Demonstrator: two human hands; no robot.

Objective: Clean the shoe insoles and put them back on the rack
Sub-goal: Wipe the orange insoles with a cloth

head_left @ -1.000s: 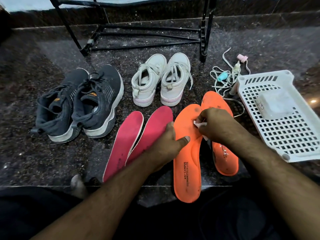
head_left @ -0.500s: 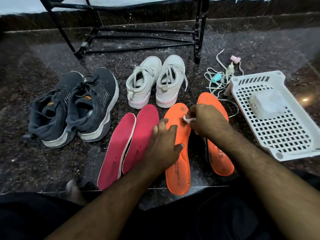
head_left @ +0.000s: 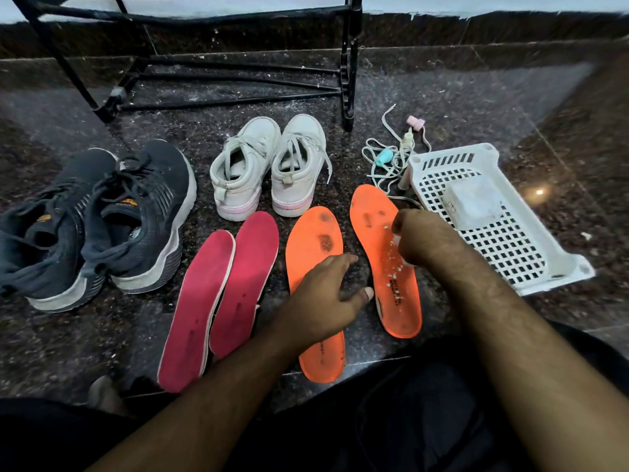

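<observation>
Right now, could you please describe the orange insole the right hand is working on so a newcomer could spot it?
Start at the white basket on the floor. Just left of it lies the orange insole, under the right hand. Unlike the other orange insole, it is strewn with white crumbs.

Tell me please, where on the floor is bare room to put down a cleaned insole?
Bare floor lies right of the white basket, and between the rack and the white shoes. It is crowded around the pink insoles, the orange insoles and the laces.
</observation>
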